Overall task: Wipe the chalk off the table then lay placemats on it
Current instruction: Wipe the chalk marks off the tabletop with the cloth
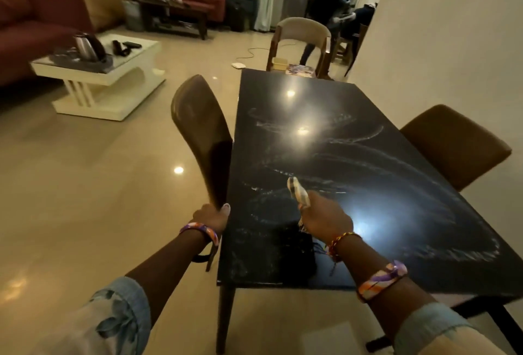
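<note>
A black glossy table [283, 91] runs away from me, its top covered in white chalk scribbles [353, 156]. My right hand [325, 217] hovers over the near part of the table, closed around a striped, fringed cloth [298, 192] that sticks up out of the fist. My left hand [212, 216] grips the lower back edge of a brown chair [198, 128] standing at the table's left side. A dark flat patch lies on the near end of the table under my right hand; I cannot tell what it is.
Another brown chair [452, 142] stands at the table's right side by the wall. A beige chair [302, 32] at the far end holds a yellow tub [279, 64] and patterned fabric [300, 69]. A white coffee table [96, 71] with a kettle stands left.
</note>
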